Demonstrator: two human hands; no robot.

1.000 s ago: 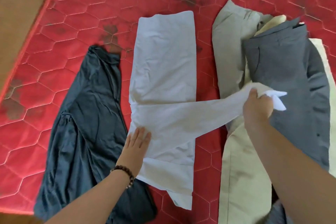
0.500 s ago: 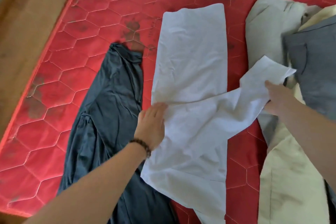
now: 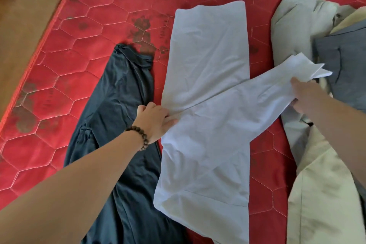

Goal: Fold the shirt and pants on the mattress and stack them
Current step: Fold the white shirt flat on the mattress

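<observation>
While pinching the soft, light white shirt (image 3: 208, 105) sleeve with right hand (image 3: 305, 93) and pressing fold with left hand (image 3: 154, 121), better gripping near cuff, since limp.

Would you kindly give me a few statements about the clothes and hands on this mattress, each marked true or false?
1. The right hand grips the end of the white shirt's sleeve. True.
2. The left hand rests on the grey pants. False: it presses the white shirt at its left edge.
3. The dark garment lies left of the white shirt. True.
4. The sleeve is already folded flat on the shirt. False: it stretches right, over the piled clothes.
5. The mattress is blue. False: it is red.
</observation>
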